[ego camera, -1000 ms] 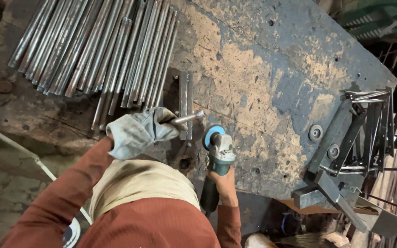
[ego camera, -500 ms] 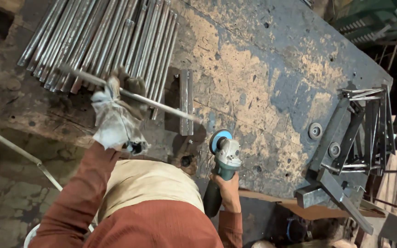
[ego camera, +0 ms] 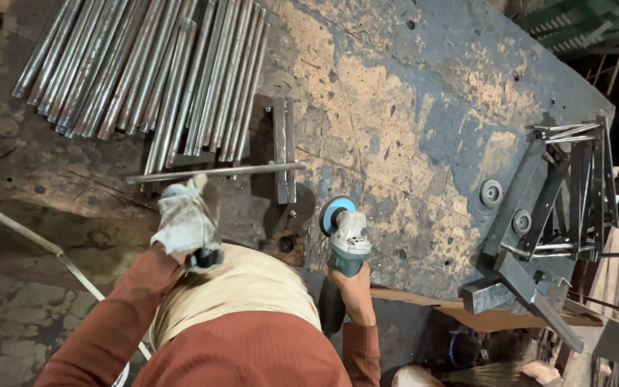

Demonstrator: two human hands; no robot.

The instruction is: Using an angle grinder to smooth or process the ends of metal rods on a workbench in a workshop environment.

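My gloved left hand (ego camera: pixel 186 218) is at the near edge of the worn steel table (ego camera: pixel 410 107), just below a single thin metal rod (ego camera: pixel 216 172). The rod lies crosswise, one end on the rod pile (ego camera: pixel 145 72), the other on an upright angle-iron piece (ego camera: pixel 284 150). The glove's fingers look loose and do not wrap the rod. My bare right hand (ego camera: pixel 356 290) grips the handle of a green-and-white angle grinder (ego camera: pixel 349 240). Its blue disc (ego camera: pixel 334 213) points toward the table, close to the angle iron.
Welded steel brackets and flat bars (ego camera: pixel 553 208) are stacked at the table's right end, with spare round discs (ego camera: pixel 492 192) beside them. A long thin bar (ego camera: pixel 30 244) slants over the concrete floor at the left. Green metal framing (ego camera: pixel 589 21) stands at the top right.
My left hand carried the single rod from beside the grinder up to the left, laid it across the pile and angle iron, then drew back below it. The grinder stayed in place.
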